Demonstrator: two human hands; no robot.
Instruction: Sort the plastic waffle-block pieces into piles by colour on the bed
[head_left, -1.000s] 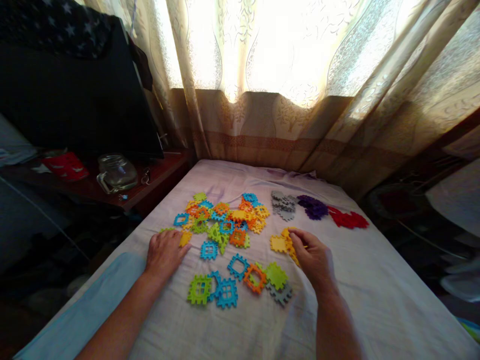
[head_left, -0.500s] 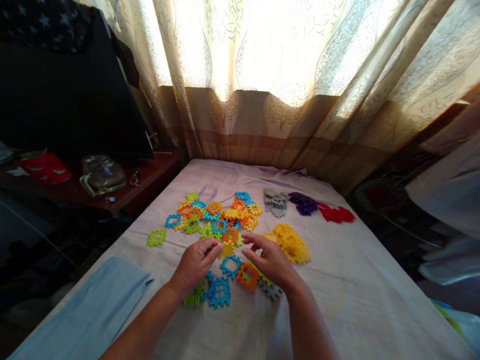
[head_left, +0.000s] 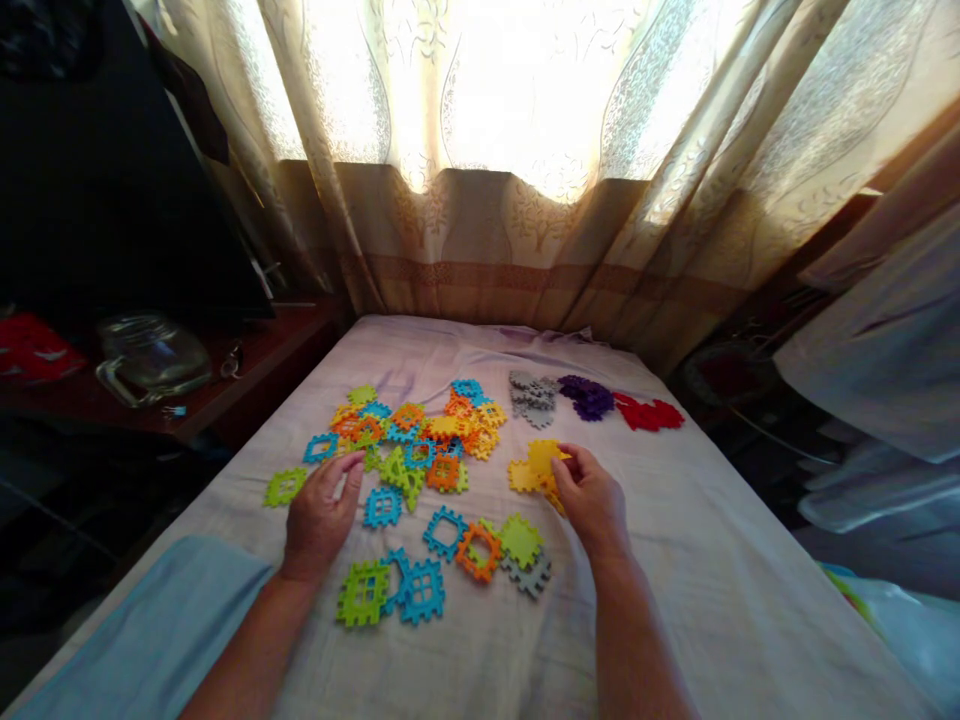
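Lower centre: three blue pieces (head_left: 424, 591), one orange piece (head_left: 477, 568), one gray piece (head_left: 531, 576), at least two green pieces (head_left: 363, 592). Right of centre: one pile each, gray pile (head_left: 534, 398), purple pile (head_left: 589, 398), red pile (head_left: 649, 412), yellow pile (head_left: 523, 477). Middle: one mixed heap (head_left: 442, 428), overlapped, count unclear. Left: one glass jar (head_left: 161, 358).

Patterned curtain (head_left: 480, 225); glass jar (head_left: 154, 355)

Lettering, labels, numbers — none readable; brands or signs — none either.

Home room: curtains (head_left: 480, 235), sheet-covered bed (head_left: 592, 660).
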